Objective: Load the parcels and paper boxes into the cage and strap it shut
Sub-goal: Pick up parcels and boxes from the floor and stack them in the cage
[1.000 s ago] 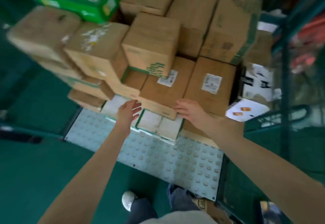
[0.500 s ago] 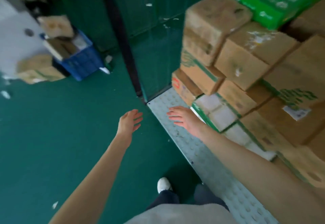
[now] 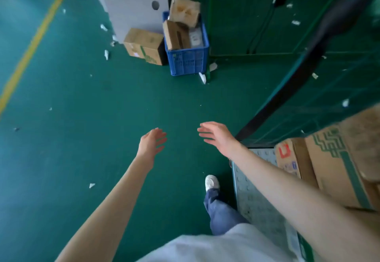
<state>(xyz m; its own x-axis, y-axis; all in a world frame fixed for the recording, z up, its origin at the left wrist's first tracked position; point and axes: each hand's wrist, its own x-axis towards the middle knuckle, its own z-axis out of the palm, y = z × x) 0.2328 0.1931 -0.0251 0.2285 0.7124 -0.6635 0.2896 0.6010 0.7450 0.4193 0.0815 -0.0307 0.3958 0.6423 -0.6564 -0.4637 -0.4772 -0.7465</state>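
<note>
- The left hand hovers over the green floor, fingers straight and spread, holding nothing.
- The right hand hangs just to its right with a gap between the two, fingers likewise loose and empty.
- At the near right, stacked cardboard boxes with green print sit on the cage's studded grey base; the right forearm crosses in front of them.
- The cage's green mesh wall rises behind the stack, and a dark band runs slantwise along its edge.
- Far across the floor stands a blue crate with two brown boxes sticking out of it.
- A loose cardboard box sits just beside the crate's left side.
- A grey board stands behind that box, and white paper scraps lie scattered about.
- A yellow line runs along the far left of the floor.
</note>
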